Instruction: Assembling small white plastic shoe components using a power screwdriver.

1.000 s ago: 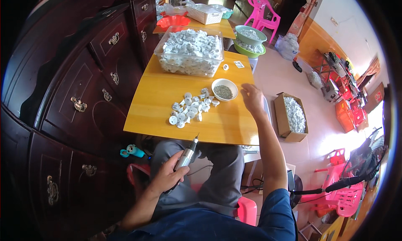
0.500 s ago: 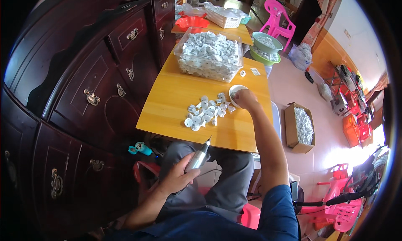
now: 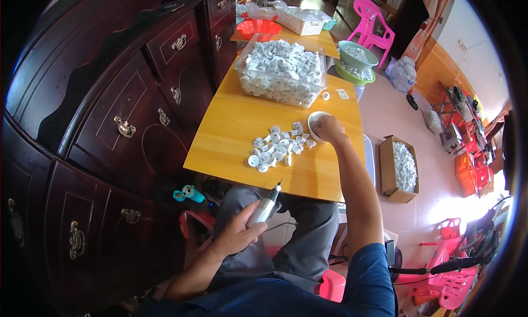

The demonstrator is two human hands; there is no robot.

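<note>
In my left hand (image 3: 242,229) is a silver electric screwdriver (image 3: 264,208), held over my lap with its thin bit tilted up toward the table edge. My right hand (image 3: 330,129) reaches into a small white bowl (image 3: 312,119) on the right of the wooden table; its fingertips are down inside and hidden, so whatever they hold does not show. Left of the bowl lies a loose pile of small white round plastic parts (image 3: 278,147). Behind them stands a clear plastic bin (image 3: 280,94) heaped with similar white parts.
The yellow wooden table (image 3: 220,152) borders a dark cabinet (image 3: 110,168) on the left. One loose part (image 3: 326,96) and a small label (image 3: 342,94) lie beside the bin. A cardboard box (image 3: 389,171) of white parts stands on the floor, and stacked basins (image 3: 355,61) stand farther back.
The whole view has shifted slightly, moving the scene a little to the right. My right hand stays at the bowl and my left keeps its hold on the screwdriver.
</note>
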